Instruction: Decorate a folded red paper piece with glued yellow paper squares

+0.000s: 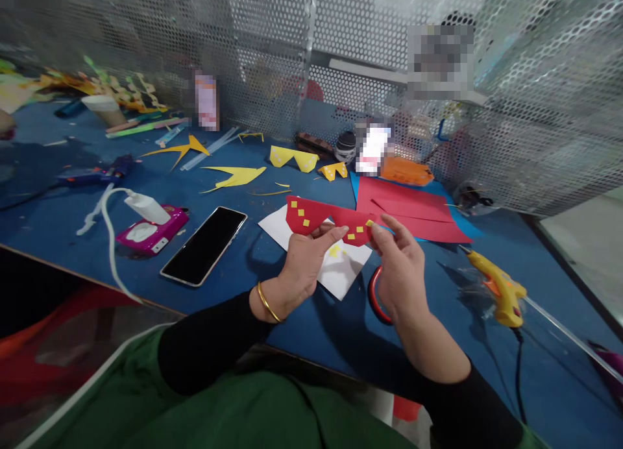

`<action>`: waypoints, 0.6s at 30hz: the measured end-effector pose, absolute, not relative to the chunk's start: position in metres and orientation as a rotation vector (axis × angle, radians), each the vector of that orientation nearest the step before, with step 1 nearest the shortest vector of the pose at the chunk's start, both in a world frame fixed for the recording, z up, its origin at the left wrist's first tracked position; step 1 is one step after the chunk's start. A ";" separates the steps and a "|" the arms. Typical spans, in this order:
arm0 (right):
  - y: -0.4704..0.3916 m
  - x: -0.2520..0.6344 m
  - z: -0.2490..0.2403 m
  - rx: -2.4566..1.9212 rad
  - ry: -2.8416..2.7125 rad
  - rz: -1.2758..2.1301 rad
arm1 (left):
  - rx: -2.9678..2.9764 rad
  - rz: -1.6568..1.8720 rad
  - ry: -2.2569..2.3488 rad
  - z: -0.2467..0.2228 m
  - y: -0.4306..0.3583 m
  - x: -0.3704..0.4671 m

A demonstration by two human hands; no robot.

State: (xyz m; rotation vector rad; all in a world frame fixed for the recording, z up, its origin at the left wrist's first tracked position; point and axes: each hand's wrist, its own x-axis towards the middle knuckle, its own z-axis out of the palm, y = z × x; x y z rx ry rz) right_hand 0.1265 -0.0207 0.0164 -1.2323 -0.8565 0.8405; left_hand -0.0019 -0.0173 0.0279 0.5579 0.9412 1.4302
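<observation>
My left hand [304, 264] pinches the middle of a red paper pair of glasses [311, 210], thumb in front. Small yellow squares are dotted across both lens shapes. At its right end, the thumb and fingers of my right hand [400, 257] close on the edge near a yellow square. A sheet of white paper [341, 281] with small yellow bits on it lies under the glasses. Beside my right palm shows a red loop [374, 296], perhaps a scissors handle; the rest of it is hidden. Yellow paper glasses [293, 158] and smaller orange ones [333, 170] stand farther back.
Left are a black-screened phone [204, 246], a magenta power strip [154, 231] with a white plug, and a blue glue gun [97, 175]. A yellow glue gun [499, 290] lies right, its cord trailing. Red paper sheets [413, 209] lie behind. A perforated metal screen [272, 60] borders the back.
</observation>
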 end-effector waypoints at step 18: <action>-0.023 0.152 0.033 -1.335 -1.578 0.134 | 0.813 1.174 0.969 0.021 -0.023 -0.004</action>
